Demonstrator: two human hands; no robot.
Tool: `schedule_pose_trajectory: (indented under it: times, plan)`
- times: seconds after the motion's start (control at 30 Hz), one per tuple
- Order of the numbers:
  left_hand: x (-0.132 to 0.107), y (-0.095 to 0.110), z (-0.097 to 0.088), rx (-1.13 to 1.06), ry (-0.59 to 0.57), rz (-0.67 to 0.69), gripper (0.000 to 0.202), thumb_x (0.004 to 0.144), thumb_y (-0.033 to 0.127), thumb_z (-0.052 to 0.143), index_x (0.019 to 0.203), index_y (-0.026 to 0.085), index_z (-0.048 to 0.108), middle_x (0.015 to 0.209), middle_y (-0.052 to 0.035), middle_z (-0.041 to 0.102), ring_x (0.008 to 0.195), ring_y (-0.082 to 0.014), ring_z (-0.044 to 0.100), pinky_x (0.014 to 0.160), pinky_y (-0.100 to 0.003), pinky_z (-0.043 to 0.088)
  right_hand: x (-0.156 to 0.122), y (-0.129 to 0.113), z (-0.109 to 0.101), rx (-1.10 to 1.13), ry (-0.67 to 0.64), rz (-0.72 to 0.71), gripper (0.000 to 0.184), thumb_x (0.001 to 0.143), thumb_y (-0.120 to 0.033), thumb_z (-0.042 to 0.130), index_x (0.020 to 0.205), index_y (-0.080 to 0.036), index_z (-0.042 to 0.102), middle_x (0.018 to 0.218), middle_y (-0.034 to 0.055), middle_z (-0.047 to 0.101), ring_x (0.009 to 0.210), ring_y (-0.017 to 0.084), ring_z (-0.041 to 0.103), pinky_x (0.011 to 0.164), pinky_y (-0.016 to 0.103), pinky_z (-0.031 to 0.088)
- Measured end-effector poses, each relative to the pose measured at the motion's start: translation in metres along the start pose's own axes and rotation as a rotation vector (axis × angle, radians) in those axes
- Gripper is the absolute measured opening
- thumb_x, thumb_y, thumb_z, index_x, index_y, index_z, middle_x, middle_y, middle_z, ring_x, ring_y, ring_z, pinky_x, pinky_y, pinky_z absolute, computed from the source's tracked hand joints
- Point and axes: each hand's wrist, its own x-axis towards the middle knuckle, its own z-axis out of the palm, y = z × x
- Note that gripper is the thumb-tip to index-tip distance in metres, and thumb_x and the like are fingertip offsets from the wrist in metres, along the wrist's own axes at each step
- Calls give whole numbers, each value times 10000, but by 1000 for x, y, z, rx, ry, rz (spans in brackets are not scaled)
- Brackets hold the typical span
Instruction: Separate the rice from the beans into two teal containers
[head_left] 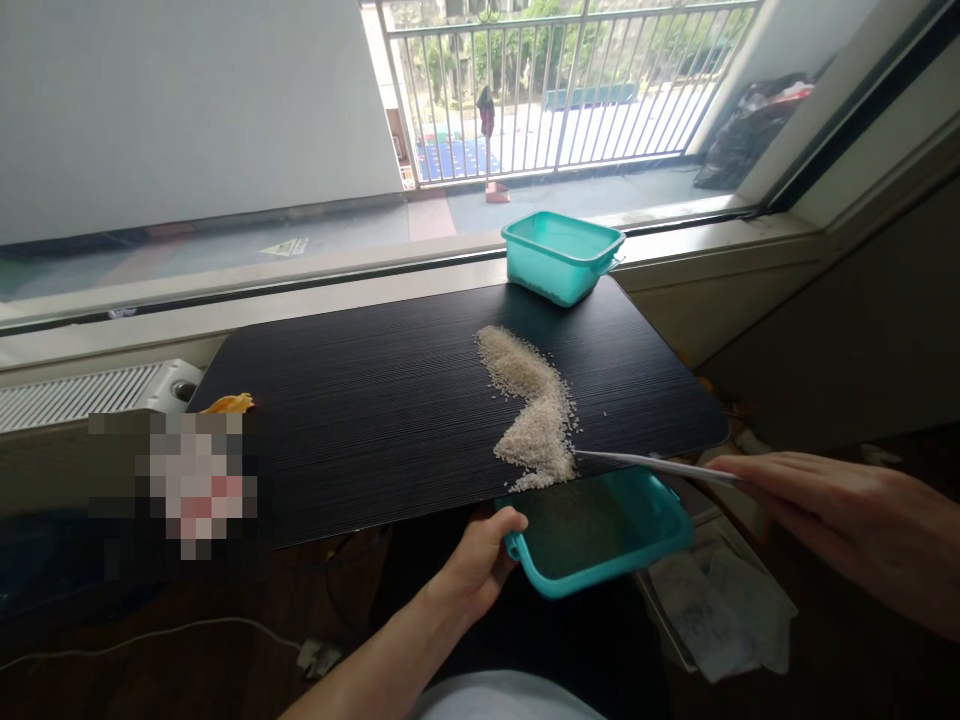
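Note:
My left hand (487, 550) grips the left rim of a teal plastic container (559, 586), thumb over the edge. The container is held just below the front edge of the dark table (360, 410), partly hidden under it; its inside looks dark. My right hand (847, 520) is closed on a thin, pale flat strip (652, 463), seen nearly edge-on, so its kind is unclear. The strip's tip touches or nearly touches the pile of rice (536, 430). That rice runs in a bent band from mid-table to the front edge, above the container.
A second teal container (562, 255) stands at the table's back right, against the windowsill (390, 288). On the left are a radiator (90, 395) and a yellow item (231, 403). Papers (712, 600) lie low at right. A white cable (187, 622) crosses the floor.

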Motion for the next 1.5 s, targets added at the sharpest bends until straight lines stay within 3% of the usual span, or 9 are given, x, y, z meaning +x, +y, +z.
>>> schedule_pose_trajectory:
  times: [0.2, 0.4, 0.57, 0.77, 0.9, 1.07, 1.2, 1.4, 1.5]
  plan:
    - [-2, 2, -7, -22, 18, -8, 158, 546, 84, 629, 691, 125, 584, 617, 10, 594, 536, -88, 534, 563, -218, 447, -3, 2, 4, 14, -113, 0, 290, 795, -303, 456, 1057, -362, 563, 1013, -13, 662, 857, 179, 635, 687, 244, 540]
    - [-5, 4, -9, -21, 16, -2, 194, 546, 87, 627, 734, 123, 600, 653, -1, 615, 556, -96, 548, 567, -224, 456, -7, 5, 7, 14, -69, 21, 277, 793, -336, 446, 1044, -397, 544, 976, -17, 668, 815, 200, 641, 642, 283, 547]
    - [-11, 8, -11, -8, -8, 8, 150, 553, 88, 614, 699, 120, 607, 625, 2, 617, 546, -93, 543, 555, -218, 454, -7, -2, 9, -6, -87, -36, 390, 797, -287, 426, 1141, -473, 434, 1031, -33, 643, 847, 187, 633, 657, 274, 545]
    - [-16, 10, -21, 8, -4, -7, 112, 553, 98, 619, 662, 118, 607, 579, 1, 605, 518, -91, 533, 534, -214, 447, 4, -8, 8, 9, -195, -94, 389, 798, -268, 430, 1161, -407, 447, 1108, -14, 616, 954, 200, 600, 721, 290, 545]
    - [-20, 14, -29, 11, -14, -2, 132, 558, 108, 620, 690, 112, 619, 586, -4, 604, 532, -98, 540, 546, -222, 450, 14, -18, 8, 16, -151, -187, 423, 779, -278, 457, 1180, -410, 432, 1105, -14, 618, 954, 199, 600, 718, 289, 544]
    - [-24, 19, -36, 47, -18, -9, 125, 560, 126, 615, 681, 92, 618, 587, -19, 603, 526, -101, 534, 555, -236, 449, 35, -36, 11, 21, -123, -180, 339, 781, -197, 385, 1059, -329, 527, 973, 5, 666, 798, 178, 639, 621, 257, 540]
    - [-27, 20, -42, 57, -22, -14, 169, 562, 133, 615, 724, 87, 624, 616, -24, 611, 537, -104, 538, 555, -238, 445, 44, -41, 11, 37, -154, -252, 382, 763, -182, 424, 1105, -320, 524, 1021, -3, 656, 863, 169, 628, 667, 239, 526]
    - [-29, 22, -46, 71, -17, -20, 202, 579, 140, 611, 773, 85, 620, 630, -27, 600, 551, -114, 535, 568, -258, 445, 43, -48, 13, 25, -135, -253, 356, 747, -144, 403, 1026, -296, 565, 965, -17, 674, 796, 145, 642, 634, 212, 524]
    - [-29, 22, -45, 71, -23, -27, 175, 574, 145, 619, 738, 85, 612, 624, -30, 595, 555, -115, 533, 570, -257, 443, 33, -36, 12, 10, -87, -256, 343, 781, -210, 421, 1077, -352, 524, 1007, -42, 662, 866, 134, 628, 689, 200, 517]
